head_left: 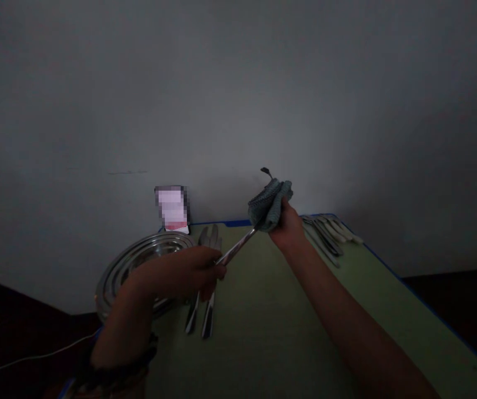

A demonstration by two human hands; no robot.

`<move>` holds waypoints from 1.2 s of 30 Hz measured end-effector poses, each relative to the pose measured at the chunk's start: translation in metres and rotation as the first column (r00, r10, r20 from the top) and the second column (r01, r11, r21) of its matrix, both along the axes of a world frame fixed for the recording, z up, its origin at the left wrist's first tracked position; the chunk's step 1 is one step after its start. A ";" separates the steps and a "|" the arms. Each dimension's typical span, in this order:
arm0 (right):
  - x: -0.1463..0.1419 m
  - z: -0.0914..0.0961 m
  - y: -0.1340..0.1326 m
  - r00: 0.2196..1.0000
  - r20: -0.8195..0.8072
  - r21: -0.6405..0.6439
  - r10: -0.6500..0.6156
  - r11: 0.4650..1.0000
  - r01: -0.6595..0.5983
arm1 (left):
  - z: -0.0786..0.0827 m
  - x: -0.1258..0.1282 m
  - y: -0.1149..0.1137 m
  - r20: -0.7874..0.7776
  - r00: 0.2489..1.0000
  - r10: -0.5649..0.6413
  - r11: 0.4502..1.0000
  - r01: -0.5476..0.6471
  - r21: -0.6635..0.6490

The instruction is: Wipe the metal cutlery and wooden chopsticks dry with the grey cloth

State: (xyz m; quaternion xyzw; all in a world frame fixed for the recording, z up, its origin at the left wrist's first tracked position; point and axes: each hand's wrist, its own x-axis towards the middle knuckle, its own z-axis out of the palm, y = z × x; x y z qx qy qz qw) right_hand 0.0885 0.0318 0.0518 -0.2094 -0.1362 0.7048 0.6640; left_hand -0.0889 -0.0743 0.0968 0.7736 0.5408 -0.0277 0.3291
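Observation:
My left hand [205, 271] is closed on the lower end of a shiny metal cutlery handle [238, 247], held slantwise above the table. Its far end disappears into a folded grey-green cloth [265, 205], so whether it is a spoon, a fork or a knife is hidden. Closed around this cloth is my right hand [289, 224]. A small dark tip [265, 170] sticks out above the cloth; I cannot tell whether it belongs to the cloth or the cutlery. Beneath my left hand lie several metal cutlery pieces [207, 324], handles towards me.
Round steel dishes [109, 282] stand at the table's left, partly behind my left forearm. A lit phone [172, 208] leans near the wall. Several utensils, some with pale handles [338, 230], lie at the right back of the green table [263, 321]. A white cable [34, 357] runs at lower left.

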 end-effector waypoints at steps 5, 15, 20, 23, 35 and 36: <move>-0.008 -0.005 -0.003 0.999 0.033 -0.022 0.019 1.000 -0.019 | 0.000 -0.001 0.004 0.021 1.000 -0.019 0.995 0.017 0.097; -0.022 -0.019 -0.006 0.988 0.127 0.072 0.091 0.992 -0.101 | -0.003 0.006 0.006 0.120 0.991 0.059 0.996 -0.067 0.056; -0.014 -0.014 -0.001 0.986 0.136 0.067 0.099 0.992 -0.109 | -0.001 0.009 0.005 0.054 0.998 0.021 0.999 -0.024 0.048; -0.012 -0.011 -0.001 0.992 0.117 0.063 0.050 0.996 -0.058 | -0.004 0.006 0.007 0.040 0.999 0.031 0.999 -0.032 0.034; -0.017 -0.003 -0.012 0.988 0.152 0.134 -0.015 0.991 -0.005 | -0.006 0.004 0.009 0.023 0.994 0.108 0.989 -0.110 0.101; -0.017 -0.003 -0.012 0.987 0.163 0.139 -0.008 0.990 -0.015 | -0.007 0.004 0.009 0.024 0.994 0.107 0.992 -0.108 0.068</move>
